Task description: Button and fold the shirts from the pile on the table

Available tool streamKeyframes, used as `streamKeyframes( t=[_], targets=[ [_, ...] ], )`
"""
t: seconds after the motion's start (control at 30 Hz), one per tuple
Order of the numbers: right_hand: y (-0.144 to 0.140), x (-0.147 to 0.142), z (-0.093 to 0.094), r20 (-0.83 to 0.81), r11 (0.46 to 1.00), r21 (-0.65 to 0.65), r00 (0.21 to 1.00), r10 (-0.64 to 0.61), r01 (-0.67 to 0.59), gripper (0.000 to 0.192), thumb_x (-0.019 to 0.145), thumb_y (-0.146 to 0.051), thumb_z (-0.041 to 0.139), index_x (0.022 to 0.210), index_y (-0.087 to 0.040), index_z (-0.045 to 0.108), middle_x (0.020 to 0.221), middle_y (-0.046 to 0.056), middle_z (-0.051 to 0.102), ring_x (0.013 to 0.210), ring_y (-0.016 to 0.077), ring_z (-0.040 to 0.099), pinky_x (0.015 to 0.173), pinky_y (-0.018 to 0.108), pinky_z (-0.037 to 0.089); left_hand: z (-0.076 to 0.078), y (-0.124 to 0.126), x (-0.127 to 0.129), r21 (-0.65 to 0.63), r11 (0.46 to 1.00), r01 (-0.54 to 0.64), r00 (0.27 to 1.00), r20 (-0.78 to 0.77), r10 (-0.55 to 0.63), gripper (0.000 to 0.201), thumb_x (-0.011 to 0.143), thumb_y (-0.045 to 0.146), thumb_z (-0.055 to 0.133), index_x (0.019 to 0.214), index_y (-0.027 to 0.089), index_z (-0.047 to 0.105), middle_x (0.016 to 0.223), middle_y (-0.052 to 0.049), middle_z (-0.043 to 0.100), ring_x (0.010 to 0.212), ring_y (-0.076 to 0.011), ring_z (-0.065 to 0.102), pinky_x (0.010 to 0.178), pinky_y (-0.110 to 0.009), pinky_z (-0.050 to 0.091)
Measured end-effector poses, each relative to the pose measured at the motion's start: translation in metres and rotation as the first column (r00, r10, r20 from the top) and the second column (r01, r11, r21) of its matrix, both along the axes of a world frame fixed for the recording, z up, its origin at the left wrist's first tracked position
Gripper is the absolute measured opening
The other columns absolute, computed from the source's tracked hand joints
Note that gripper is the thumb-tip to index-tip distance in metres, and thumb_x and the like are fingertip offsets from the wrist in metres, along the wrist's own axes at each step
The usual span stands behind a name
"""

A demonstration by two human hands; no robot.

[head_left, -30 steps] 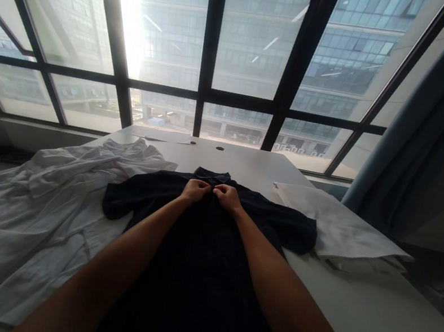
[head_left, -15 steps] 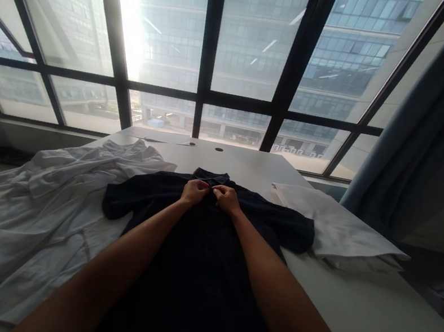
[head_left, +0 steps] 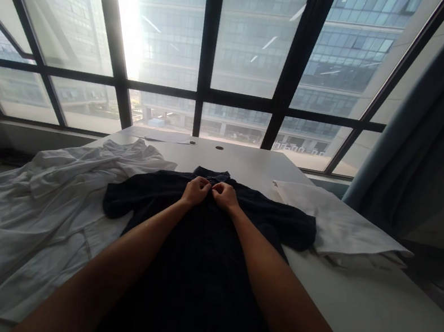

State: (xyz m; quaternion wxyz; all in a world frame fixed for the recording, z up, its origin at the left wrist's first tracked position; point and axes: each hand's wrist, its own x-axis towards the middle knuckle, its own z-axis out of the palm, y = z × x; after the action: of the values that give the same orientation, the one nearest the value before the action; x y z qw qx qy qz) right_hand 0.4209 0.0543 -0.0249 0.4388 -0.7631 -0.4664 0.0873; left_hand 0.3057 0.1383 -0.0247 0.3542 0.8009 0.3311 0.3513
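A dark navy short-sleeved shirt [head_left: 202, 277] lies spread on the white table, its collar [head_left: 212, 174] at the far end and its sleeves out to both sides. Just below the collar, my left hand [head_left: 196, 191] pinches the front of the shirt. My right hand [head_left: 225, 196] pinches the same front edge from the other side, with the fingertips of both hands almost touching. Whether a button sits between the fingers is too small and dark to tell. Both forearms reach over the body of the shirt.
Rumpled white garments [head_left: 40, 197] cover the table's left side. A folded white cloth [head_left: 336, 220] lies at the right. The white table [head_left: 244, 161] reaches to the windows, with two round holes near its far edge. A blue-grey curtain [head_left: 419, 120] hangs at right.
Both hands stay at the shirt's front below the collar, with only a slight shift of the fingers. The shirt lies as before.
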Motion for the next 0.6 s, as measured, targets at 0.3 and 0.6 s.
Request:
streamKeyframes(
  t=[0.3, 0.6],
  targets=[
    [-0.0015, -0.0059, 0.0019, 0.064, 0.996, -0.083, 0.998, -0.026, 0.031, 0.01, 0.08, -0.022, 0.065, 0.086, -0.018, 0.072, 0.087, 0.005, 0.074, 0.082, 0.0164, 0.068, 0.075, 0.024, 0.05, -0.0024, 0.001, -0.0014, 0.029, 1.0, 0.01, 0.999, -0.031, -0.009, 0.014, 0.08, 0.015, 0.069, 0.093, 0.018, 0.066, 0.082, -0.002, 0.073, 0.075, -0.0156, 0.067, 0.074, -0.025, 0.05],
    [0.0006, 0.0003, 0.005, -0.037, 0.99, -0.134, 0.999, 0.036, -0.041, 0.015, 0.083, -0.024, 0.062, 0.085, -0.013, 0.073, 0.083, 0.007, 0.073, 0.076, 0.0153, 0.065, 0.066, 0.021, 0.046, -0.004, -0.0028, -0.0006, 0.137, 0.988, 0.066, 0.996, 0.044, -0.073, 0.014, 0.078, 0.007, 0.061, 0.087, 0.018, 0.063, 0.075, 0.0, 0.07, 0.072, -0.0151, 0.065, 0.071, -0.024, 0.048]
  ],
)
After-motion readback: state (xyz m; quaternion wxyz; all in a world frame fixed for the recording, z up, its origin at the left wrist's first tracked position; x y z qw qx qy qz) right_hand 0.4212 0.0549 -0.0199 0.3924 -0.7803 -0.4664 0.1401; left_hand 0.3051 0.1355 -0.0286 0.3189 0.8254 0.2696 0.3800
